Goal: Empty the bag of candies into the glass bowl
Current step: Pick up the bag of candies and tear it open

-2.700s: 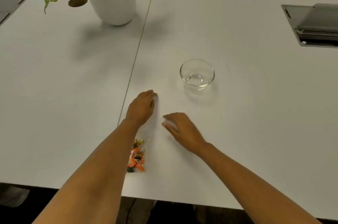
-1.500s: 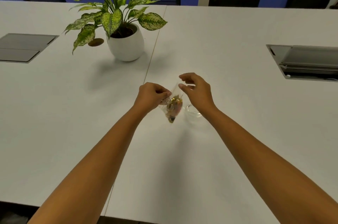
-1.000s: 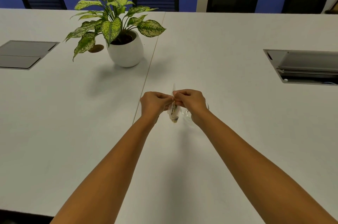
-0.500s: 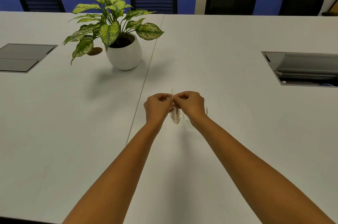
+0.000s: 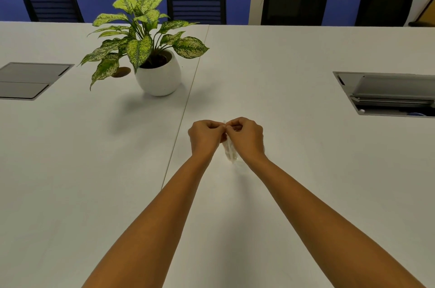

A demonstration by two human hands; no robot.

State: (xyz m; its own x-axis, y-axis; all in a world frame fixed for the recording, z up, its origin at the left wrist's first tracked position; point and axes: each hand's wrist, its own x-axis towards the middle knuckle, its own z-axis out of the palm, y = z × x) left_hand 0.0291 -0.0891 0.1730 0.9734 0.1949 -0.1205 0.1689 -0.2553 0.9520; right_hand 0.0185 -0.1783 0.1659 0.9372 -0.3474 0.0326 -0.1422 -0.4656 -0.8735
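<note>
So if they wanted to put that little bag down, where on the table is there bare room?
Plenty: the wide white stretch between the forearms and the near edge, and the stretch right of the hands, short of the open hatch. Left is bare up to the plant pot and closed flap. It is only crowded where both hands pinch the bag.

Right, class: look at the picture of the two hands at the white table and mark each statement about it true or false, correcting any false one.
1. Both hands pinch the top of the clear bag. True: left hand and right hand meet there.
2. The bag lies flat on the table. False: it hangs down between the hands.
3. The potted plant stands left of the hands. True.
4. The plant's pot is black. False: it is white.
5. Chairs stand at the far side of the table. True.
</note>
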